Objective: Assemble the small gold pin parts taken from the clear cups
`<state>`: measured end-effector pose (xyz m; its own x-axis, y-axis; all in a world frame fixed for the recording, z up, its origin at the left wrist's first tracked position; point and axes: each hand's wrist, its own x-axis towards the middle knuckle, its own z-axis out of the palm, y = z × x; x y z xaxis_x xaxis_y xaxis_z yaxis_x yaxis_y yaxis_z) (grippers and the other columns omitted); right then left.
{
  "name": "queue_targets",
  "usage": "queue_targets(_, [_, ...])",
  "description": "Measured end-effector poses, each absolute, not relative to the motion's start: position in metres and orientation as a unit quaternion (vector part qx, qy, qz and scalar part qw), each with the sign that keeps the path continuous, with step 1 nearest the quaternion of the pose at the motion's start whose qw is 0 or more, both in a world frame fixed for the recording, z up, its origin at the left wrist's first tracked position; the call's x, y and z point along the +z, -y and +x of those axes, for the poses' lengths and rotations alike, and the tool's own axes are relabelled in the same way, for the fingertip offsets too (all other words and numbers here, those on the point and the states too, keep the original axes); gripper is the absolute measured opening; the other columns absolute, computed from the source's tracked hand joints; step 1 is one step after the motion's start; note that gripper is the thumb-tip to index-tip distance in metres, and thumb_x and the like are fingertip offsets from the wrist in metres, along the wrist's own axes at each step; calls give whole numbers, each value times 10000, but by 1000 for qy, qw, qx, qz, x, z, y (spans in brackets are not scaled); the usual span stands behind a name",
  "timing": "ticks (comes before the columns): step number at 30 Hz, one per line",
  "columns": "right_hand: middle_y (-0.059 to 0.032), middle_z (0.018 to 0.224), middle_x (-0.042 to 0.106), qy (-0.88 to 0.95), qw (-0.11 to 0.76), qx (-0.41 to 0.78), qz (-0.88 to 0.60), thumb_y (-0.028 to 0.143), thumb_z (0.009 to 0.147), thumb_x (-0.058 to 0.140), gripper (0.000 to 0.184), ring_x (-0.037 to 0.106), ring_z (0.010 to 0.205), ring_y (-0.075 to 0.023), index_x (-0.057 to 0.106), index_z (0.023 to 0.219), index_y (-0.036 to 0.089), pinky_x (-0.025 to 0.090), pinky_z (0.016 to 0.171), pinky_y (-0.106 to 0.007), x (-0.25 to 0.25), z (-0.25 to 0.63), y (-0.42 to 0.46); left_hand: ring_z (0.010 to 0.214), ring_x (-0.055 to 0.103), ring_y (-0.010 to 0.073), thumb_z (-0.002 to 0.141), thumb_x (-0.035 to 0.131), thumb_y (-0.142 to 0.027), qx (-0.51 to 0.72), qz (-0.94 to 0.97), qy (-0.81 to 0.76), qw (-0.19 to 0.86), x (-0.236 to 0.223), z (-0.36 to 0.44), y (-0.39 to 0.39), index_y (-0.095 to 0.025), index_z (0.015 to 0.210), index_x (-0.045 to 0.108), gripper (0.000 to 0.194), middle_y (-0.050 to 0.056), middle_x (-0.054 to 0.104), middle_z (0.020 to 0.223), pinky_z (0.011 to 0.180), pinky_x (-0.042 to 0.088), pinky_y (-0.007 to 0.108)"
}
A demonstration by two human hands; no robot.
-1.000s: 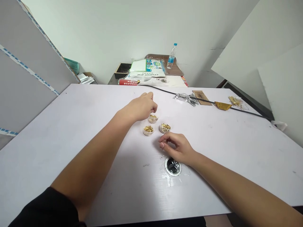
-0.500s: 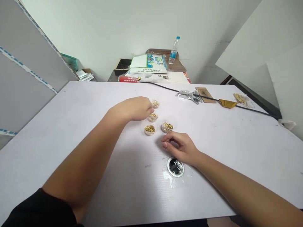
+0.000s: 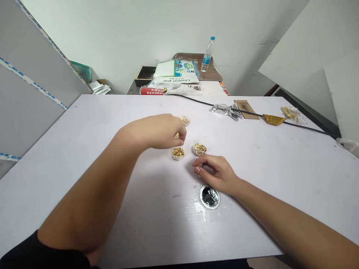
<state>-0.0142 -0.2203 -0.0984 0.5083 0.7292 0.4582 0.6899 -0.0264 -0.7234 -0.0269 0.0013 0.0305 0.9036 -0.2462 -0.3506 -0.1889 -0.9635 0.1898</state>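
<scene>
Four round clear tubs of brass pins [image 3: 178,153] mid-table, left hand [image 3: 165,130] over one, fingertips down; grip can't tell.
Right hand [image 3: 215,173] just nearer, fingers curled, apart, empty. Ribbed white plastic tabletop [image 3: 266,168], metal-rimmed grommet [image 3: 209,197] beside it.

White corrugated plastic surface [image 3: 280,168], lightly scuffed. Near middle, cluster of small clear round tubs of gold pins [image 3: 177,153]: two side by side in front, one farther back, one mostly hidden between them. Nearer edge, round metal-rimmed disc [image 3: 209,197] stuck down with clear tape [image 3: 198,204]. Along far edge, black cable [image 3: 303,122] running right, over crumpled silver foil bag [image 3: 223,110] and brown card strip [image 3: 246,109]. Folded gold foil [image 3: 274,119] under cable; loose gold pins [image 3: 290,113] just beyond.
</scene>
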Motion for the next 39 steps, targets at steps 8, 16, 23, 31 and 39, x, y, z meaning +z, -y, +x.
queue_targets(8, [-43,803,710,505,484,-15,-714,163,918,601,57,659,687,-128,654,928,182,516,569,-230,-99,-11,221,775,643,237,776,576,-128,-173,978,90,-78,12,-31,38,-151,913,739,214,129,665,834,615,414,290])
queue_targets(16, [-27,788,719,509,500,-21,-700,120,910,602,87,680,698,-118,654,943,182,555,646,-237,-97,-10,222,781,659,239,750,557,-64,-154,977,110,-98,-2,-28,45,-141,856,712,202,121,652,764,575,372,283])
queue_targets(23, [-24,761,735,488,524,-14,-698,113,885,629,78,696,660,-117,668,913,174,557,591,-220,-97,-11,222,753,664,248,756,612,-123,-158,976,109,-106,-3,-26,45,-142,814,701,108,105,614,658,554,339,289])
queue_targets(31, [-17,753,740,469,538,-10,-700,122,877,637,73,698,657,-128,680,877,182,560,566,-239,-97,-12,221,755,664,243,745,621,-147,-165,975,108,-105,-2,-27,44,-150,856,697,134,100,608,655,548,335,285])
queue_targets(39, [-19,740,737,469,538,-7,-700,134,881,623,75,687,636,-127,678,872,183,554,554,-246,-96,-11,221,799,657,250,759,634,-184,-161,976,111,-100,-5,-25,42,-170,883,706,144,106,624,661,575,350,293])
